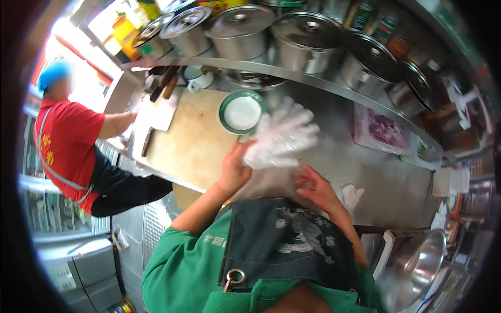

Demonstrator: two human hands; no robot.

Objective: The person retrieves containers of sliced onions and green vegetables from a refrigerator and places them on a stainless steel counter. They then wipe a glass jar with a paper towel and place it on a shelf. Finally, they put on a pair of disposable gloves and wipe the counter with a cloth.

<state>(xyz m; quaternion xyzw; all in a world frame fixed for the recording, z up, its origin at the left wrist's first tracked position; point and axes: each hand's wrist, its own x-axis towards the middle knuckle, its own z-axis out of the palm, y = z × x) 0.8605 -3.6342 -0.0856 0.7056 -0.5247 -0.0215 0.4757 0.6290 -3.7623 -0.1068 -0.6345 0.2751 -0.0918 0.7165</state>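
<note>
A clear disposable plastic glove [285, 135] is pinched at its cuff by my left hand [236, 166]. The glove is puffed up, its fingers spread away from me over the steel counter. Just below it my right hand [316, 187] is bare, fingers apart and slightly curled, with nothing in them. Behind the glove, a white plate with a green rim [242, 111] rests at the right end of a pale cutting board [191, 133]; the glove hides part of its right edge.
Cleavers [162, 109] and a dark-handled knife [147, 143] lie on the board's left. Lidded steel pots [240, 33] line the shelf above. A tub of sliced purple food [383, 129] sits right, a steel bowl [420, 266] lower right. A co-worker in red [70, 129] stands left.
</note>
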